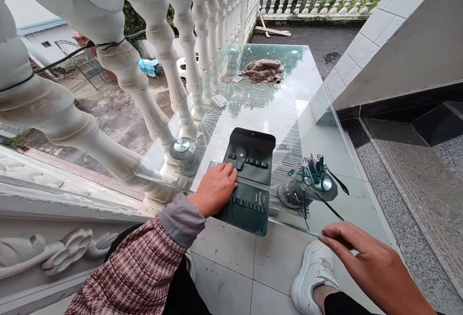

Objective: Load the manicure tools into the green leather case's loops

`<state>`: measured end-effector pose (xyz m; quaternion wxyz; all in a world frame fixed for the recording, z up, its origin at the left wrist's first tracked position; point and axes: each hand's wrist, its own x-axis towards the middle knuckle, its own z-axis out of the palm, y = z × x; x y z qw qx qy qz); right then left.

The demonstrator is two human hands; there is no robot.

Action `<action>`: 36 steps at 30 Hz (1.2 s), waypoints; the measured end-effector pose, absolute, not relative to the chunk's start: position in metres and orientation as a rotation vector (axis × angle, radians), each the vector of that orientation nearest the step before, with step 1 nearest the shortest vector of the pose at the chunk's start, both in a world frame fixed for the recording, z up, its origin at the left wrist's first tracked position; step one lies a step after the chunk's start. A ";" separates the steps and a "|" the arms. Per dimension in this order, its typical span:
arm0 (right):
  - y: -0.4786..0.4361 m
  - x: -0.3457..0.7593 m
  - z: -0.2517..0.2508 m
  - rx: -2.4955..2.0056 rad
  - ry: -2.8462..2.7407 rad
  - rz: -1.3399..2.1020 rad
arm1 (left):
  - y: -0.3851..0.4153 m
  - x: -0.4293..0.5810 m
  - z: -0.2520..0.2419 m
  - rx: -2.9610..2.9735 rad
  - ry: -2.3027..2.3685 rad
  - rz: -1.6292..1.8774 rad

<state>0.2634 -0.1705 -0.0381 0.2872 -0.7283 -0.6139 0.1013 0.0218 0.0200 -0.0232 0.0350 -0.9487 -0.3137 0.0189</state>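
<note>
A dark green manicure case (251,172) lies unfolded on the glass table, its lower end reaching over the front edge. Its lower half holds several slim tools (260,199) in elastic loops; the loops in the upper half look unfilled. My left hand (217,188) is closed over the case's left edge by the fold. To the right, green-handled scissors (303,177), nail clippers (317,168) and other grooming tools lie clustered on the glass. My right hand (361,254) is at the front edge near a thin dark tool (327,204), thumb and forefinger pinched; anything between them is hidden.
The glass table (318,117) rests on round supports with metal caps (182,145). A brown cloth (263,71) and small cards (219,101) lie farther back. White balusters (133,76) line the left; stone steps (408,170) rise at right. My white shoe (311,276) is below.
</note>
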 end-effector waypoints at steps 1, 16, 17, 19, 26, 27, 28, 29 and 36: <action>-0.167 0.258 -0.035 -1.927 -1.558 0.327 | 0.020 0.022 -0.023 -2.915 -0.965 0.060; -0.077 0.195 -0.022 -1.545 -1.013 0.998 | 0.019 0.020 -0.026 -2.891 -0.934 0.039; -0.071 0.192 -0.023 -1.551 -1.008 0.986 | 0.019 0.020 -0.027 -2.891 -0.928 0.035; -0.061 0.188 -0.028 -1.578 -1.009 0.954 | 0.019 0.019 -0.028 -2.885 -0.905 0.025; -0.045 0.187 -0.039 -1.760 -1.231 0.826 | 0.019 0.016 -0.032 -2.848 -0.843 -0.041; -0.045 0.188 -0.040 -1.786 -1.303 0.722 | 0.019 0.016 -0.033 -2.847 -0.843 -0.050; -0.044 0.188 -0.040 -1.802 -1.381 0.601 | 0.019 0.016 -0.034 -2.848 -0.847 -0.056; -0.044 0.189 -0.041 -1.808 -1.460 0.479 | 0.019 0.016 -0.034 -2.851 -0.855 -0.058; -0.042 0.190 -0.049 -1.794 -1.852 0.054 | 0.019 0.016 -0.037 -2.870 -0.889 -0.063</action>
